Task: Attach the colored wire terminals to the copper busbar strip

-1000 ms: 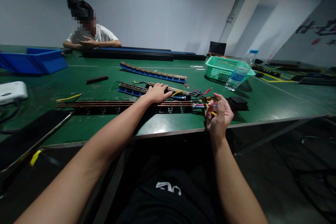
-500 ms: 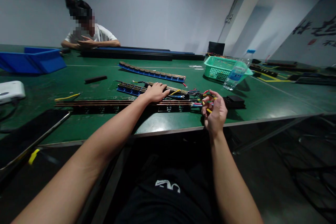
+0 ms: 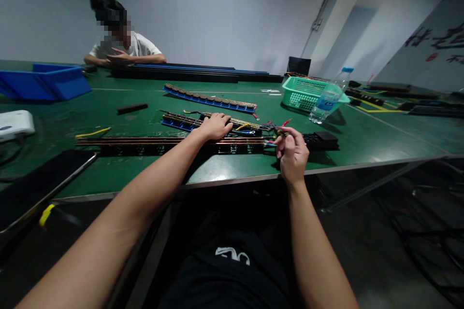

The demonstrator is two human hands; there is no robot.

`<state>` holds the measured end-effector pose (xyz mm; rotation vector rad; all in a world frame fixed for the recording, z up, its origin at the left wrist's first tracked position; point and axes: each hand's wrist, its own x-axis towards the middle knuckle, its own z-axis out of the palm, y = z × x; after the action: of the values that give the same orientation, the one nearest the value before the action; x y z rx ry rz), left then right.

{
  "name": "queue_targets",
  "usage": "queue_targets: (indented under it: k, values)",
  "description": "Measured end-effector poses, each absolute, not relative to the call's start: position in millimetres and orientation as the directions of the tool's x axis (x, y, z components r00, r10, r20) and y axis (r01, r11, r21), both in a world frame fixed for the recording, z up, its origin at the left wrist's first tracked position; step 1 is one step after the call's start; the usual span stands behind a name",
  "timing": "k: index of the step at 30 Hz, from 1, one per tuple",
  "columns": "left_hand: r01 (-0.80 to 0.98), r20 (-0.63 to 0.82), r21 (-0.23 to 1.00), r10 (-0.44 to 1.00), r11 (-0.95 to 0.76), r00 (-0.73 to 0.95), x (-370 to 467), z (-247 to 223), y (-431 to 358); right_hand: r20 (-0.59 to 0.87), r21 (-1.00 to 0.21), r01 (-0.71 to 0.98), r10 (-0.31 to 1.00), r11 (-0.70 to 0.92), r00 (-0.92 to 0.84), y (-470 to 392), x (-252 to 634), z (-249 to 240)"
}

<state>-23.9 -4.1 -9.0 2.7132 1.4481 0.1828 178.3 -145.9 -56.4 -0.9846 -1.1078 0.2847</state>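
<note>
My left hand [image 3: 215, 127] lies flat, fingers stretched, over a short dark strip with copper-coloured bars [image 3: 235, 121], pressing on it. My right hand [image 3: 293, 154] is closed around small pliers [image 3: 282, 132] with yellow handles, mostly hidden by the fingers. Their dark jaws are at the wires [image 3: 267, 127] coming from the strip's right end; whether they bite one I cannot tell. A red wire end [image 3: 286, 122] sticks up beside them. In front runs a long black rail with copper bars [image 3: 174, 142]. A blue-based strip [image 3: 177, 123] lies left of my left hand.
Another blue-based strip [image 3: 210, 99] lies further back. A green basket [image 3: 300, 97] and a water bottle [image 3: 324, 106] stand at right. At left are a blue bin [image 3: 65, 84], a white device [image 3: 16, 125] and a dark flat panel [image 3: 47, 178]. A person [image 3: 126, 50] sits opposite.
My right hand has closed on the pliers, bringing their spread yellow handles together, and shifted slightly left. The red wire end now points up more clearly. My left hand stays in place.
</note>
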Motion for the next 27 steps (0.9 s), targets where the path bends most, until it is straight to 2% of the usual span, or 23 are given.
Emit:
queue_targets:
  k: [3, 5, 8, 12, 14, 15, 20, 24, 27]
  values:
    - [0.82, 0.083, 0.1, 0.826, -0.564, 0.558, -23.6, -8.2, -5.4, 0.576, -0.773, 0.144, 0.586, 0.618, 0.57, -144.1, 180.8, -57.6]
    - [0.823, 0.077, 0.092, 0.828, -0.561, 0.556, -23.3, -7.6, -6.2, 0.608, -0.755, 0.179, 0.569, 0.631, 0.554, -145.2, 180.9, -58.1]
    - [0.823, 0.076, 0.095, 0.828, -0.561, 0.556, -23.2, -7.1, -6.6, 0.741, -0.668, 0.381, 0.525, 0.639, 0.419, -150.5, 177.5, -60.1]
    - [0.823, 0.081, 0.106, 0.83, -0.558, 0.552, -24.1, -8.9, -4.2, 0.892, -0.401, 0.696, 0.428, 0.595, 0.148, -160.4, 166.2, -67.4]
    - [0.822, 0.082, 0.107, 0.829, -0.559, 0.553, -24.7, -10.4, -2.6, 0.927, -0.29, 0.759, 0.369, 0.583, 0.07, -164.2, 157.6, -70.6]
    - [0.821, 0.083, 0.105, 0.828, -0.561, 0.555, -25.0, -11.1, -1.9, 0.935, -0.278, 0.754, 0.348, 0.595, 0.07, -165.4, 152.5, -71.1]
    - [0.817, 0.095, 0.095, 0.822, -0.57, 0.562, -25.6, -11.8, -2.0, 0.899, -0.437, 0.474, 0.352, 0.764, 0.26, -162.9, 122.0, -59.9]
    - [0.821, 0.104, 0.093, 0.825, -0.564, 0.555, -24.9, -10.2, -4.3, 0.813, -0.568, 0.297, 0.469, 0.767, 0.344, -150.8, 104.3, -51.6]
    - [0.821, 0.105, 0.094, 0.826, -0.563, 0.554, -24.5, -9.6, -5.1, 0.774, -0.627, 0.244, 0.556, 0.74, 0.303, -141.5, 101.7, -52.9]
